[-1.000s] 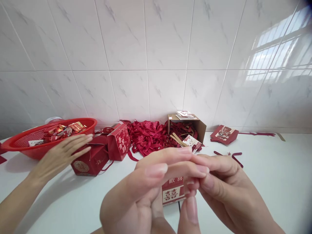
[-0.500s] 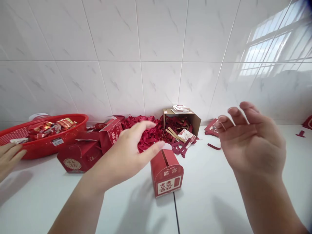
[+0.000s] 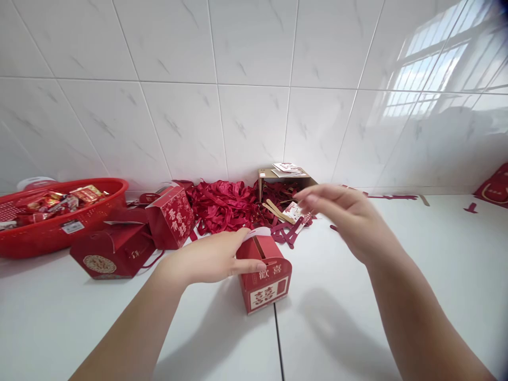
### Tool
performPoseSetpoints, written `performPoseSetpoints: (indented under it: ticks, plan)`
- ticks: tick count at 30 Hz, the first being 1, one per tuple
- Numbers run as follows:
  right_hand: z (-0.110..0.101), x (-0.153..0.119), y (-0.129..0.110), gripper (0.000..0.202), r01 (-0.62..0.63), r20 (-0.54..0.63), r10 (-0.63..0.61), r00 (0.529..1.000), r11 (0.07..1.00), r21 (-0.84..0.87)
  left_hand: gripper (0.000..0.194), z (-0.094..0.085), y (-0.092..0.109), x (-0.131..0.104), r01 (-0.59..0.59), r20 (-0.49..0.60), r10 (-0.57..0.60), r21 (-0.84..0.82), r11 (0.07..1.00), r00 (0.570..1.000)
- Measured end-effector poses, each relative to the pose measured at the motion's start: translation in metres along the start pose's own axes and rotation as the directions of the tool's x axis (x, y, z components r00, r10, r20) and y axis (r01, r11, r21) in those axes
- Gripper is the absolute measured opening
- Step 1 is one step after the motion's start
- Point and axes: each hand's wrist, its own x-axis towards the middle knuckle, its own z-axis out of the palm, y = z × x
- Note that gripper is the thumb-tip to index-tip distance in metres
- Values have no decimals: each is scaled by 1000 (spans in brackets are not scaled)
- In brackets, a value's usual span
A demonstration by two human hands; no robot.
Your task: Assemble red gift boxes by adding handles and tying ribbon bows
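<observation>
A small red gift box (image 3: 269, 283) with white lettering on its front stands on the white table. My left hand (image 3: 222, 256) grips it across the top, thumb at the front edge; the other fingertips are hidden behind it. In the air to the right of the box is my right hand (image 3: 343, 217), its fingers loosely bent and slightly blurred. I see nothing held in it. Behind the fingertips lie a white printed card (image 3: 293, 211) and dark red strips (image 3: 292, 233).
A red plastic basket (image 3: 91, 211) of wrapped sweets stands at left. Near it are a dark red box (image 3: 129, 253) and a patterned red box (image 3: 174, 219). A heap of red ribbons (image 3: 222, 203) lies by the wall, beside an open cardboard box (image 3: 261, 185).
My left hand has come down onto the gift box. My right hand has moved left, from the right side toward the box. Another person's hand at the left edge has gone from view.
</observation>
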Motion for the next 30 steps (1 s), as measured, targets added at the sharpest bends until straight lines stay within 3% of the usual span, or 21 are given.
performPoseSetpoints:
  ticks: [3,6,8,12,16,20,23,26,30]
  plan:
    - [4,-4,2,30,-10,339,126,932,946,-325,64,-1,4,-2,26,65,-27,9,1000,998]
    - [8,-5,7,45,64,480,195,855,880,-471,55,-2,8,-3,27,52,-29,37,999,998]
    - [12,-4,14,54,76,506,233,830,852,-518,49,-1,9,-3,23,25,-24,56,998,999]
    - [23,-1,27,61,78,497,269,825,817,-571,36,5,10,0,-8,-23,10,93,996,1000]
    - [32,1,33,24,165,586,260,767,803,-573,25,11,10,2,-20,-19,22,105,994,1000]
    - [35,2,35,10,164,576,272,771,789,-592,26,0,-11,7,-20,-30,21,9,1000,999]
    - [34,2,36,12,146,566,290,772,785,-601,30,-6,-36,24,115,-108,-111,32,993,988]
    - [35,2,36,15,143,569,296,767,786,-602,31,15,-57,55,211,-189,-197,61,976,962]
    - [37,1,34,7,133,575,319,754,782,-609,52,74,-74,96,253,-316,-218,77,964,923]
